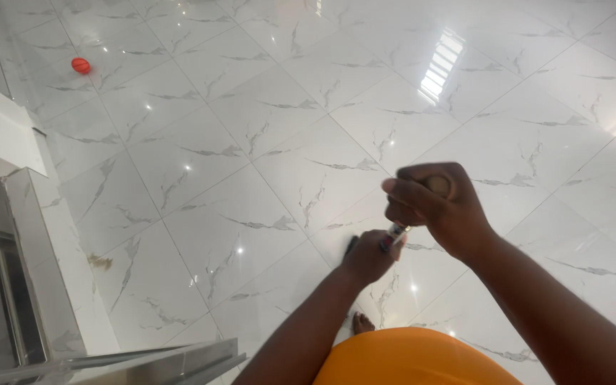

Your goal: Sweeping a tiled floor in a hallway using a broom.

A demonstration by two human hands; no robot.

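Both hands clench a mop handle (396, 232): right hand (440, 207) on top, left hand (371, 255) at its seven o'clock, above white marble floor (237, 142).

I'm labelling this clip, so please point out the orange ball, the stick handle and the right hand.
orange ball (80, 65): head view, centre of the ball on the floor tiles.
stick handle (396, 232): head view, shaft showing between the two hands.
right hand (433, 207): head view, back of the fist.
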